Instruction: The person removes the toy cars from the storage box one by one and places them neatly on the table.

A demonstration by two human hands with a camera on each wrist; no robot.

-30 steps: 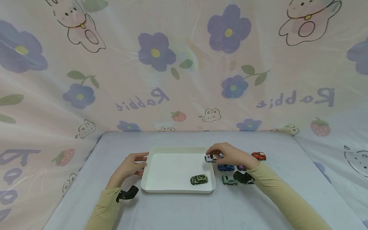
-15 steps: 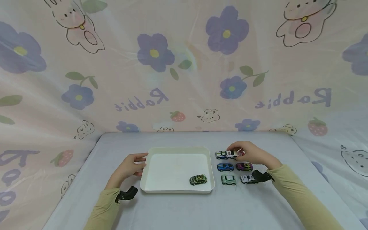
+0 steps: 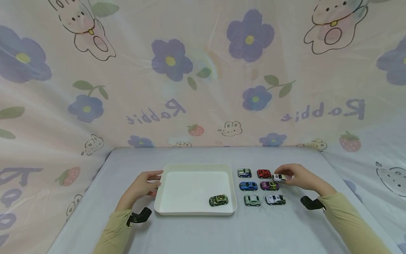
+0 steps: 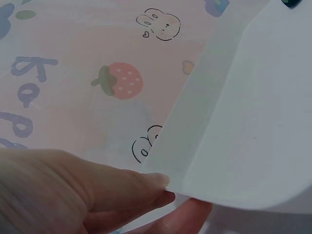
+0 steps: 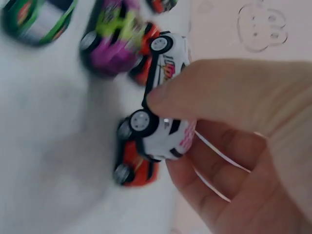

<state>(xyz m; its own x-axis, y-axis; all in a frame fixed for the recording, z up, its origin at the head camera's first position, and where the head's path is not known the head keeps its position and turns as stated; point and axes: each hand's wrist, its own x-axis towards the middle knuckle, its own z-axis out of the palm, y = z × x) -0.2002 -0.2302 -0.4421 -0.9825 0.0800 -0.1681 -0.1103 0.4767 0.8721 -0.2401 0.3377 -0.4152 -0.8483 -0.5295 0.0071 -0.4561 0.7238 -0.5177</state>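
Note:
My right hand [image 3: 301, 176] pinches a white toy car [image 3: 279, 178] between thumb and fingers, at the right end of a group of toy cars. In the right wrist view, the white car is tipped on end in my grip, close over an orange toy car [image 5: 139, 168] on the table; that car is hidden in the head view. My left hand [image 3: 142, 185] touches the left side of a white tray [image 3: 196, 213] with outstretched fingers. A green camouflage toy car [image 3: 218, 200] sits in the tray's front right part.
Right of the tray stand a multicoloured car [image 3: 244, 173], red car [image 3: 264, 173], blue car [image 3: 248, 186], purple car [image 3: 269, 186], pale green car [image 3: 252, 200] and white-and-black car [image 3: 275, 200]. A printed curtain [image 3: 203, 88] encloses the table's back and sides.
My right hand has carried the white car rightward from the tray's right rim, past the multicoloured and red cars, to the group's far right. My left hand stays at the tray.

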